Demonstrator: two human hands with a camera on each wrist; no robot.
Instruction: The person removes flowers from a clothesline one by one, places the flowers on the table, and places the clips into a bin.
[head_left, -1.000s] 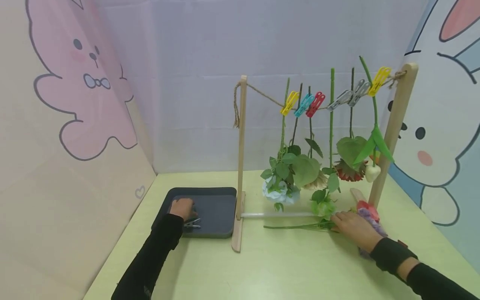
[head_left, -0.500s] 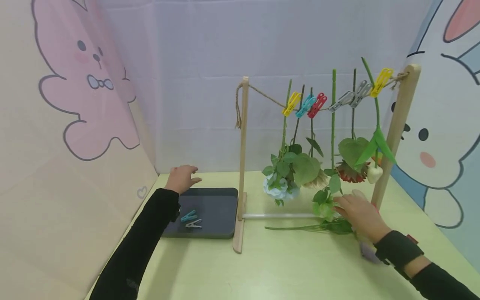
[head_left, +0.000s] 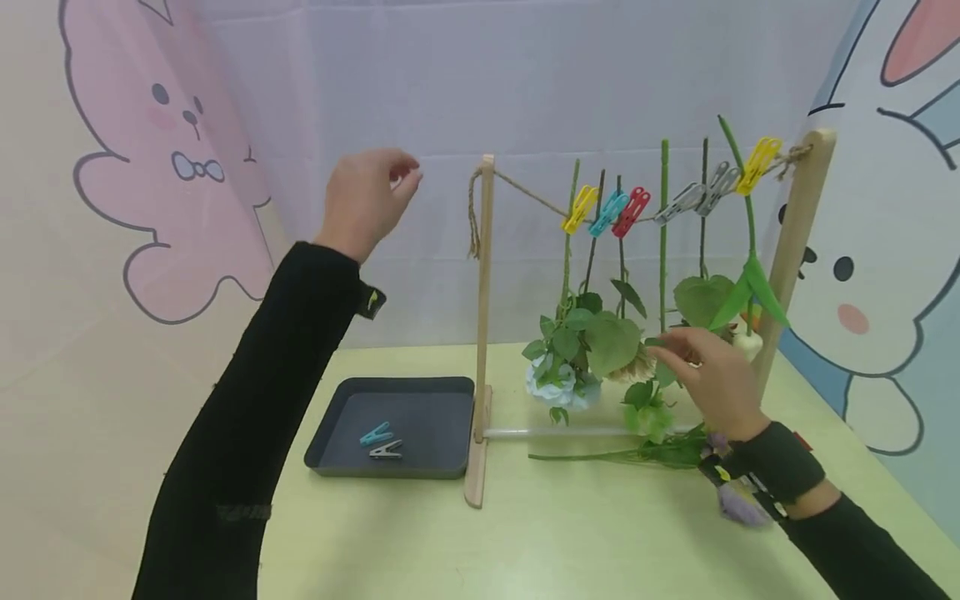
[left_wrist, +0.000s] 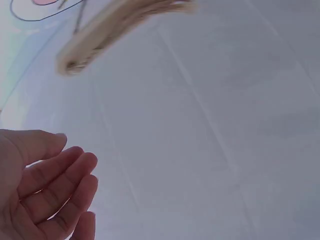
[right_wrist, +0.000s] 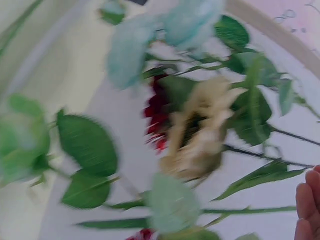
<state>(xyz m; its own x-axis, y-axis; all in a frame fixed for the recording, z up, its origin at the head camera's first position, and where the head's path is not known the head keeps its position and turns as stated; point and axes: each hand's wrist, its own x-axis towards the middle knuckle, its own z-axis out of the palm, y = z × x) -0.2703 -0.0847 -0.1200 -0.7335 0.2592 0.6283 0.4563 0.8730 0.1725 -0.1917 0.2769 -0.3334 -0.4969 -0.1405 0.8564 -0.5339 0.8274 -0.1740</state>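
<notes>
My left hand (head_left: pixel 371 196) is raised beside the rack's left post, above the dark tray (head_left: pixel 318 454). Its fingers bend loosely with nothing between them in the left wrist view. My right hand (head_left: pixel 712 375) is in front of the hanging artificial flowers, fingertips beside a leaf, and no stem shows in its grasp. Clothespins on the twine hold stems upside down: a pale blue flower (head_left: pixel 553 387), a cream flower (right_wrist: pixel 200 135), a green rose (head_left: pixel 651 419) and a white tulip (head_left: pixel 747 344) among them. A red flower is mostly hidden behind the right hand.
A blue clothespin (head_left: pixel 377 433) and a grey clothespin (head_left: pixel 386 450) lie in the tray. The wooden rack's left post (head_left: pixel 483 308) stands right of it. A green stem (head_left: pixel 581 456) and purple flowers (head_left: pixel 741 507) lie on the table by the right forearm.
My left hand has come up out of the tray to the height of the twine, leaving both clothespins there. The right hand has risen from the flowers on the table toward the hanging ones.
</notes>
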